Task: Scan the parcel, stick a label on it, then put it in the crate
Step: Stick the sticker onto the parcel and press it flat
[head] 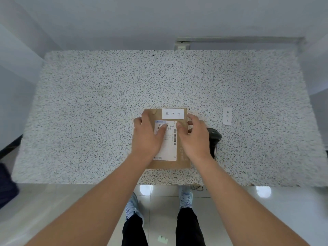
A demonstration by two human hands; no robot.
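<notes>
A flat brown parcel [183,158] lies on the speckled table [88,103] near its front edge. A white label with three printed characters [173,113] is stuck across the parcel's far end. Below it sits a white shipping label with barcodes [168,150]. My left hand [146,134] lies on the parcel's left side, fingers reaching over the left edge and thumb on the shipping label. My right hand [195,137] holds the right side, fingers curled over that edge. No crate can be made out.
A black handheld scanner [215,137] lies just right of the parcel, partly behind my right hand. A loose white label [227,115] lies further right. A dark blue object [7,187] shows at the left edge. A paper scrap [162,239] is on the floor.
</notes>
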